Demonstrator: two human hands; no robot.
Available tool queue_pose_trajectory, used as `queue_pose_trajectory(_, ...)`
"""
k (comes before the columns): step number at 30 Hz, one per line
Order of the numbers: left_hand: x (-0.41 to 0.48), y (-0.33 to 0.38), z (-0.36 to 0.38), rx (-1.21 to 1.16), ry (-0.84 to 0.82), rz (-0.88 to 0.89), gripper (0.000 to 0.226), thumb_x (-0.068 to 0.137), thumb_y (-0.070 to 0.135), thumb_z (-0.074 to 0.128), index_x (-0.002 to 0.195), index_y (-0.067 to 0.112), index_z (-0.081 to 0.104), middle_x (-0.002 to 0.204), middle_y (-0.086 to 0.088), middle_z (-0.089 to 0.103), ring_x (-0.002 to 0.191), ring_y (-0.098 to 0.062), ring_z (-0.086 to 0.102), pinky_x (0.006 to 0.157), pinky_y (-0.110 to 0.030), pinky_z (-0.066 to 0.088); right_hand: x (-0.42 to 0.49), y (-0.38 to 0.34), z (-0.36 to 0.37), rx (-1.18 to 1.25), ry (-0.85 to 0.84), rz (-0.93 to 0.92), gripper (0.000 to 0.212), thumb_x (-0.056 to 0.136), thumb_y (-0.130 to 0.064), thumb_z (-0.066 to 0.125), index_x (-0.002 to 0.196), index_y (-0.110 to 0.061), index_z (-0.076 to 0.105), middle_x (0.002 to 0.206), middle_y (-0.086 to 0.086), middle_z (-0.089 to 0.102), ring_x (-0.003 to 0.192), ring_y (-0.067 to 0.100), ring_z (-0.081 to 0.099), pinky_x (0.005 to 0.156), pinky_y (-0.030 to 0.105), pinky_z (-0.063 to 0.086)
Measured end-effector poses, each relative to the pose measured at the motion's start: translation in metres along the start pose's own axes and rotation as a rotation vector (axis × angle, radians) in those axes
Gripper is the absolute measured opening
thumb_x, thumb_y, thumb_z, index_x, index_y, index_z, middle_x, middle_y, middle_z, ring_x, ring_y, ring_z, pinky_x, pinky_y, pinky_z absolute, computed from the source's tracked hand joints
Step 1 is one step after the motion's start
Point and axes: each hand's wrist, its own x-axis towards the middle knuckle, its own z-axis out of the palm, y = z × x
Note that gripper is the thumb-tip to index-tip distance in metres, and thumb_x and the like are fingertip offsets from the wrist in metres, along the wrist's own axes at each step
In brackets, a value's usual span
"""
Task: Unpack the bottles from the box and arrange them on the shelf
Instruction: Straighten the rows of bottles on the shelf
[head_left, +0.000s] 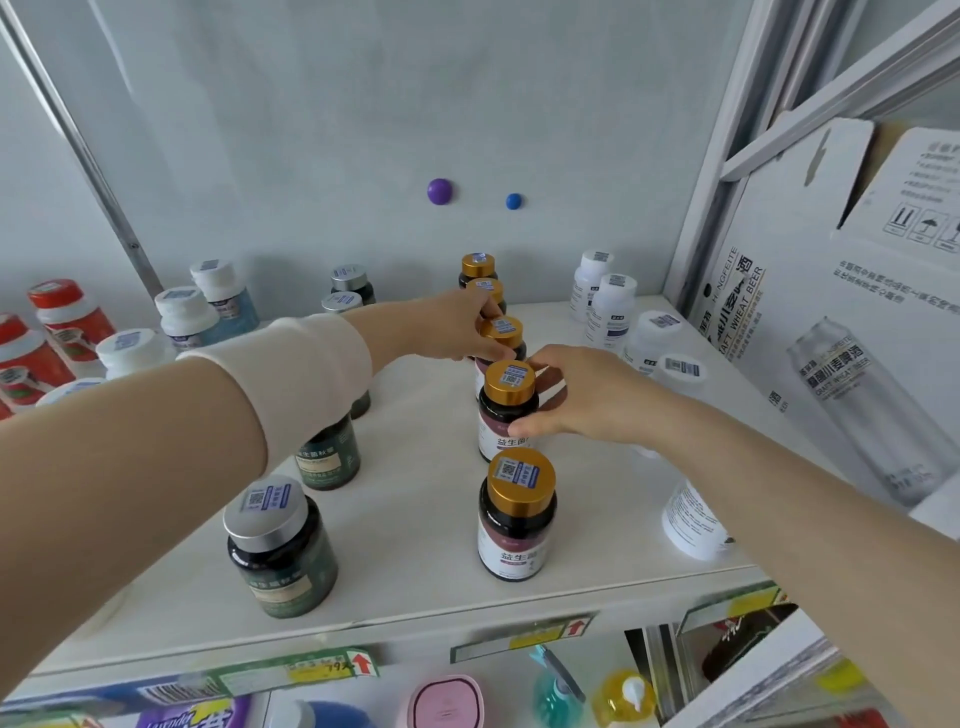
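The arranging step is in hand: the right hand (582, 400) grips the second gold-capped bottle (508, 410) from the front in a file running toward 12 o'clock on the shelf (415, 519). The left hand (457, 325) seems closed round a third bottle (501, 340) just behind, though its fingers are partly hidden. Next, I judge, comes nudging both into line without toppling neighbours.

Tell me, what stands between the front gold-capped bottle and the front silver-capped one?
Nothing: the head view shows bare white shelf between the gold-capped bottle and the silver-capped bottle.
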Motion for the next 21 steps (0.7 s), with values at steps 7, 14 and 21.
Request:
queue_pose_trajectory(7, 0.006, 0.037, -0.024, 0.288, 0.01, 0.118, 0.054, 0.086, 0.034, 0.064, 0.133, 0.02, 0.042, 0.131, -0.001, 0.055, 0.111, -0.021, 0.055, 0.091, -0.03, 0.045, -0.025, 0.008, -0.077, -0.212, 0.088, 0.066, 0.065, 0.077, -0.034, 0.073, 0.134, -0.021, 0.045, 0.128, -0.003, 0.056, 0.114, 0.015, 0.055, 0.089, 0.023, 0.04)
queue_pose_trajectory(14, 0.04, 0.11, -0.005, 0.778, 0.007, 0.264, 0.055, 0.087, 0.033, 0.063, 0.135, 0.024, 0.038, 0.126, -0.003, 0.05, 0.107, -0.027, 0.054, 0.094, -0.045, 0.046, -0.043, 0.059, -0.124, -0.474, 0.06, 0.177, 0.068, 0.076, -0.029, 0.075, 0.136, -0.016, 0.043, 0.133, 0.003, 0.053, 0.118, 0.019, 0.051, 0.089, 0.023, 0.039)
queue_pose_trajectory(21, 0.065, 0.131, 0.018, 0.584, -0.024, 0.186, 0.054, 0.083, 0.037, 0.065, 0.131, 0.025, 0.042, 0.125, 0.0, 0.052, 0.108, -0.024, 0.055, 0.095, -0.044, 0.046, -0.05, 0.105, -0.107, -0.354, -0.016, 0.092, 0.071, 0.075, -0.036, 0.075, 0.135, -0.018, 0.042, 0.133, -0.001, 0.052, 0.119, 0.016, 0.051, 0.092, 0.024, 0.043)
